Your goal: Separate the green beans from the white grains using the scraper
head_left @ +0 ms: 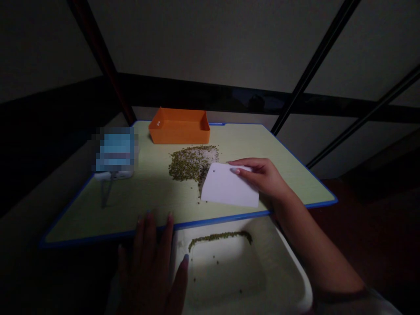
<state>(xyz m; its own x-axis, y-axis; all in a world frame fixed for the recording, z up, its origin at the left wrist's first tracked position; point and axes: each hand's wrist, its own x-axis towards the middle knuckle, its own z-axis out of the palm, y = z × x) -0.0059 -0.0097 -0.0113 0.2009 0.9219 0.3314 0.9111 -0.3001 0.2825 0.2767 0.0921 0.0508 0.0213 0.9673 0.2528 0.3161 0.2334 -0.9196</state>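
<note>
My right hand (262, 175) is closed on a white plastic dough scraper (229, 188), thumb on its face, at the front part of the board-topped table (147, 197). The scraper's left edge meets a pile of small green beans (185, 165), with white grains (210, 153) mixed in on its right. My left hand (151, 258) is spread with nothing in it, dark and partly in shadow, beside the left rim of a white tub (229, 267). That tub sits below the table's front edge, with a line of green beans along its far inner side and several loose ones on its bottom.
An orange open box (180, 133) stands at the back of the table. At the left edge is a blurred-out bluish device (114, 151) on a stand. A blue rim (229, 218) borders the tabletop. Pale wall panels with dark strips rise behind.
</note>
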